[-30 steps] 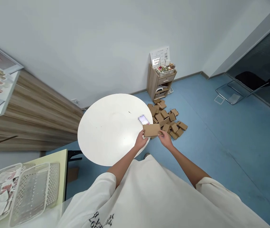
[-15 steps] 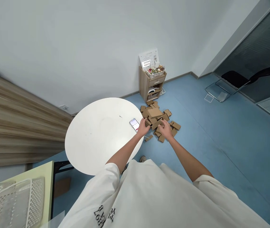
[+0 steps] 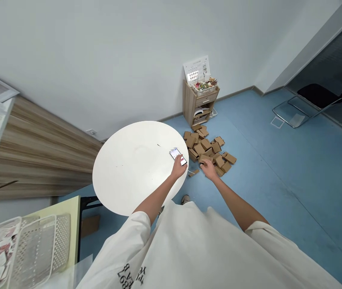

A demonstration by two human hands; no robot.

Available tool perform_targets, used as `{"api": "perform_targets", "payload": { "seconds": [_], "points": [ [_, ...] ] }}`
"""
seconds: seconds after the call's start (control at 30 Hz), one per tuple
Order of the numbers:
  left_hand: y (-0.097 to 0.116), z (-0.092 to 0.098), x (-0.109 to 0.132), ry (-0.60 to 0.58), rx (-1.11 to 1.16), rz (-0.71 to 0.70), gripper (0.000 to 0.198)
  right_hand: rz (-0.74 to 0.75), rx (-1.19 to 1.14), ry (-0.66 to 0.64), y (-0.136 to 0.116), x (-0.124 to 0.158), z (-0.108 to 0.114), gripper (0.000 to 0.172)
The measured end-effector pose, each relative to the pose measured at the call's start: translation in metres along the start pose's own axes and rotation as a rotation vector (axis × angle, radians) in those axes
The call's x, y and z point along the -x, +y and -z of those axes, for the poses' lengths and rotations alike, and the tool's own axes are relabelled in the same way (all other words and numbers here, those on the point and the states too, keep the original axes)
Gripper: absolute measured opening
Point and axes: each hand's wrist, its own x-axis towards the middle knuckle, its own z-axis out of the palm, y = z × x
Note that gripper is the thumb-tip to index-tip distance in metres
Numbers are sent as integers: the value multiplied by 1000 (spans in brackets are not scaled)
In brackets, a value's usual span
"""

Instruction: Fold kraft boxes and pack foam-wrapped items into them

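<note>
My left hand (image 3: pixel 179 166) is at the right edge of the round white table (image 3: pixel 131 168). It hovers over or touches the lower part of a phone (image 3: pixel 175 153) with a lit screen; its thumb and fingers are apart, with no box between them. My right hand (image 3: pixel 208 168) is beyond the table edge, fingers loosely bent and apart. Directly behind its fingertips is a small brown cardboard box (image 3: pixel 206 158), and contact between them is unclear. Many similar boxes form a loose pile (image 3: pixel 199 148) on the floor.
A wooden cabinet (image 3: pixel 189 104) with a basket of dried flowers (image 3: pixel 205 86) stands against the wall. White plastic baskets (image 3: pixel 59 241) sit on a pale yellow table (image 3: pixel 73 216) at lower left. At right is a black chair (image 3: pixel 316 95) on the blue floor (image 3: pixel 279 180).
Both hands were together around a cardboard box above the pile. They have parted: the left is over the phone, and the right stays by the boxes. The view has shifted left.
</note>
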Motion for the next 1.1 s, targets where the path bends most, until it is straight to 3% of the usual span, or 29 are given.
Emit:
{"api": "perform_targets", "payload": {
  "seconds": [0.27, 0.5, 0.83, 1.1],
  "points": [
    [-15, 16, 16, 8, -21, 49, 69, 0, 6, -34, 2, 3, -17, 48],
    [-31, 48, 48, 36, -24, 154, 70, 38, -19, -112, -15, 8, -53, 49],
    [-67, 117, 104, 148, 36, 199, 66, 142, 40, -197, -82, 34, -114, 42],
    [-110, 194, 160, 197, 80, 190, 63, 178, 71, -233, -137, 86, -192, 38]
  ]
}}
